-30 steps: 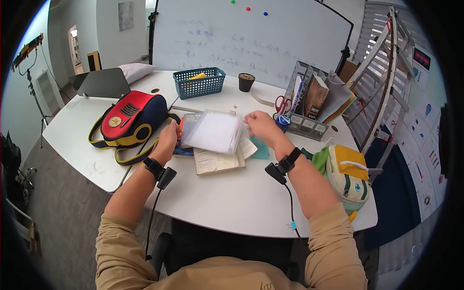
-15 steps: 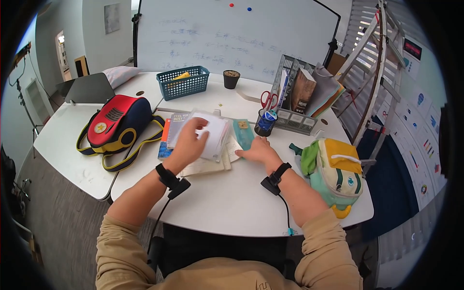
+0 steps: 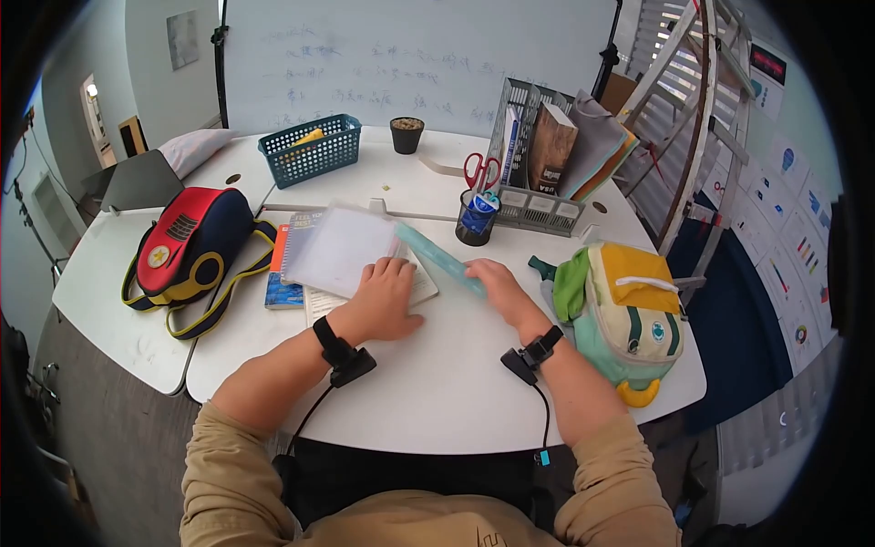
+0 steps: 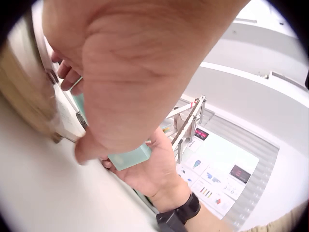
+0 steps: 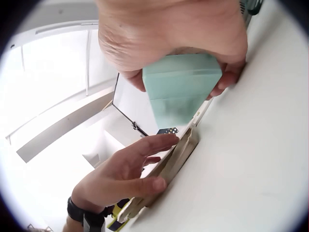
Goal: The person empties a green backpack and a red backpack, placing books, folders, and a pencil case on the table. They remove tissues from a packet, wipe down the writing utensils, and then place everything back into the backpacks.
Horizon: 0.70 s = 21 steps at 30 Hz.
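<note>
My right hand (image 3: 501, 290) grips one end of a long teal case (image 3: 439, 259), which is tipped on its edge beside the papers. In the right wrist view the teal case (image 5: 181, 87) lies between thumb and fingers. My left hand (image 3: 383, 301) rests with spread fingers on the lower edge of a clear sleeve of white paper (image 3: 342, 248). Beneath that sleeve are an open book (image 3: 422, 284), a spiral notebook (image 3: 296, 239) and a blue and orange book (image 3: 283, 290).
A red and navy bag (image 3: 214, 242) lies left, a cream and green backpack (image 3: 638, 314) right. Behind stand a teal basket (image 3: 314, 159), a small pot (image 3: 406, 137), a pen cup with scissors (image 3: 476, 221) and a grey file rack (image 3: 547, 211).
The right hand has taken hold of the teal case and turned it up off its flat side. My left hand has come down from above the papers onto their lower edge.
</note>
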Motion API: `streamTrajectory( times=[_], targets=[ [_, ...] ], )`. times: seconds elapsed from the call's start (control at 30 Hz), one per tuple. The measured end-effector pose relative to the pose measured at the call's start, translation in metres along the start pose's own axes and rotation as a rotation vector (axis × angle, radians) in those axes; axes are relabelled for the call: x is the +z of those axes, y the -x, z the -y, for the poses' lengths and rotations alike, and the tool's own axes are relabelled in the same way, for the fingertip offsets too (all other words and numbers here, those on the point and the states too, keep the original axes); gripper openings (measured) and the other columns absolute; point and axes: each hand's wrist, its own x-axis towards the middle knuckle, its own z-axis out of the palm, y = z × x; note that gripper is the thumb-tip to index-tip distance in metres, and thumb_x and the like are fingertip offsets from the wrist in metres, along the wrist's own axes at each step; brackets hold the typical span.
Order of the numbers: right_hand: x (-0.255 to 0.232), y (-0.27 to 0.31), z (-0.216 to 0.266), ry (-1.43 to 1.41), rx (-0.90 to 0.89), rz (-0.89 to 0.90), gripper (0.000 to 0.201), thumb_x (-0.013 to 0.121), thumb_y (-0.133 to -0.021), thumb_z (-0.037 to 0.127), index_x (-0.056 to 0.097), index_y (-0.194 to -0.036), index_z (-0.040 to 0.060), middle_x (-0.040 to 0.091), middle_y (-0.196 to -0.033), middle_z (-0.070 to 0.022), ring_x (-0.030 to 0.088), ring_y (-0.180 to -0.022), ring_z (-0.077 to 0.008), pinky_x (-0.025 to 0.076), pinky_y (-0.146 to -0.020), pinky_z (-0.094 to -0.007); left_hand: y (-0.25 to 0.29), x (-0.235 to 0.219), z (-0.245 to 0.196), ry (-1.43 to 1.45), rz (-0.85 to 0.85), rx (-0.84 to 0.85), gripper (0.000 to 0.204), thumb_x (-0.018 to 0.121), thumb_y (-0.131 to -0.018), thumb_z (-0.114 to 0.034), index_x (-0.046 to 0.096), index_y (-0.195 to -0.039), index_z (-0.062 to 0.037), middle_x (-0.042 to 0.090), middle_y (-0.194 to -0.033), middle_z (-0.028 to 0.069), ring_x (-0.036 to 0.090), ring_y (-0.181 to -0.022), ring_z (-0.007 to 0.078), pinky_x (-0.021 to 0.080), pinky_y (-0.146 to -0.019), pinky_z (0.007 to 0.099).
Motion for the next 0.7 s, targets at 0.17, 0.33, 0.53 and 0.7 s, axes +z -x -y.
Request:
streamTrajectory(
  times=[0.17,0.33,0.53,0.7],
  targets=[
    [0.014,0.008,0.007,-0.523,0.064,0.116,0.053,0.058,-0.108,0.04,0.069,-0.139,-0.0013,0.07,-0.113,-0.0077,0.066,-0.102,-0.0173,0.053,-0.086,-0.0323,-0.045,0.011,-0.003,1.088,-0.052,-0.167,0.08,0.07,-0.114,-0.039,0.039,-0.166,0.0123,0.061,-0.154,0.0239,0.06,-0.147,0.0344,0.049,-0.124,0.0489],
    [0.036,0.006,0.011,-0.322,-0.172,0.07,0.055,0.066,-0.108,0.026,0.056,-0.154,-0.0037,0.068,-0.134,-0.012,0.067,-0.116,-0.0191,0.056,-0.106,-0.0362,-0.056,0.018,-0.014,1.565,-0.159,-0.25,0.064,0.058,-0.121,-0.036,0.043,-0.168,0.0054,0.065,-0.148,0.0134,0.064,-0.139,0.024,0.054,-0.12,0.0456],
    [0.035,0.006,0.012,-0.149,-0.187,0.027,0.062,0.078,-0.106,0.026,0.054,-0.153,-0.0048,0.069,-0.132,-0.0121,0.069,-0.111,-0.0183,0.059,-0.1,-0.0344,-0.063,0.017,-0.009,1.588,-0.176,-0.218,0.055,0.054,-0.122,-0.031,0.048,-0.169,-0.0023,0.068,-0.144,0.009,0.066,-0.132,0.0194,0.056,-0.117,0.0428],
    [0.039,0.01,0.027,0.031,-0.228,-0.066,0.062,0.09,-0.098,0.027,0.062,-0.144,-0.0048,0.072,-0.127,-0.0138,0.074,-0.103,-0.0197,0.061,-0.092,-0.0337,-0.066,0.023,0.0,1.59,-0.174,-0.156,0.054,0.05,-0.123,-0.025,0.047,-0.174,-0.0082,0.071,-0.136,0.0067,0.069,-0.12,0.0147,0.06,-0.109,0.0375]
  ],
)
